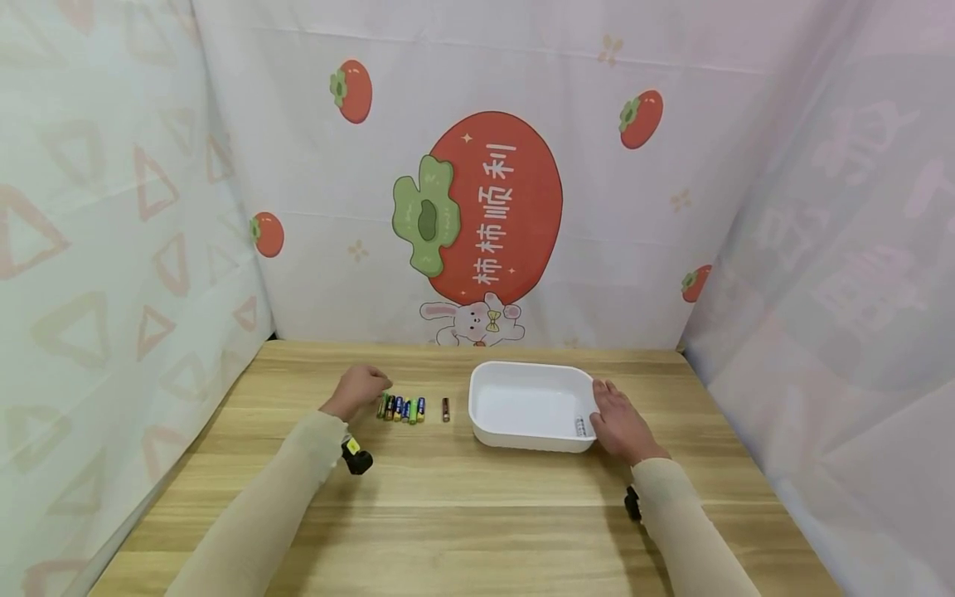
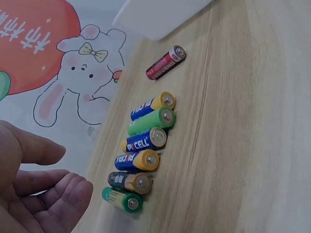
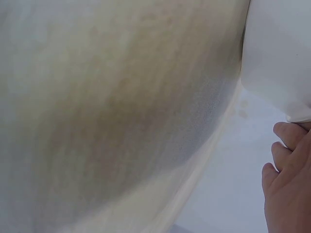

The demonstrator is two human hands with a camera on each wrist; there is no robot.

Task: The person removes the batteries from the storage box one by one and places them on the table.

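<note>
My left hand (image 1: 356,390) hovers at the left end of a row of several batteries (image 1: 399,408). Its thumb and fingers are apart in the left wrist view, with nothing between them. Nearest to it lies a green battery (image 2: 122,200), beside a black and copper one (image 2: 130,182). A red battery (image 2: 166,63) lies apart from the row, towards a white plastic bin (image 1: 522,440). At the bin's right end, my right hand (image 1: 625,423) rests against the rim with fingers fairly straight; its thumb is hidden in the right wrist view. One battery (image 1: 579,426) is inside the bin.
The wooden table (image 1: 462,522) carries these things. Printed cloth (image 1: 582,249) hangs behind it and along both sides. A small black wrist device (image 1: 356,457) sits by the left sleeve, another (image 1: 632,502) by the right.
</note>
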